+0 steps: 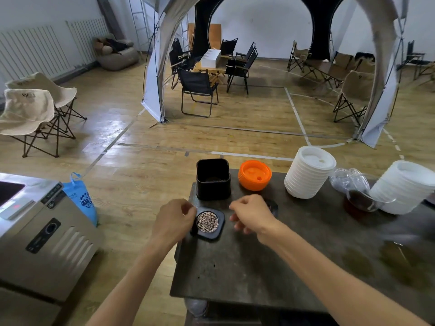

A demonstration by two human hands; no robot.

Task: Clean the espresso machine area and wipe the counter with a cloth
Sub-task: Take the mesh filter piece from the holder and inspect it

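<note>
left hand (173, 220): grips left edge of black drip tray (208, 223) with round metal grate, near counter's (235, 267) far-left corner | right hand (251, 214): fingers loosely curled, grasping nothing, hovering just right of tray | black bin (213, 178): at far edge behind tray | orange lids (255, 175): beside bin | cloth: unseen

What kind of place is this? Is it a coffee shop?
Probably a pop-up coffee stand inside a big hall. The dark counter holds stacks of white cup lids and orange lids, and folding camp chairs sit under a tent on the wooden floor.
</note>
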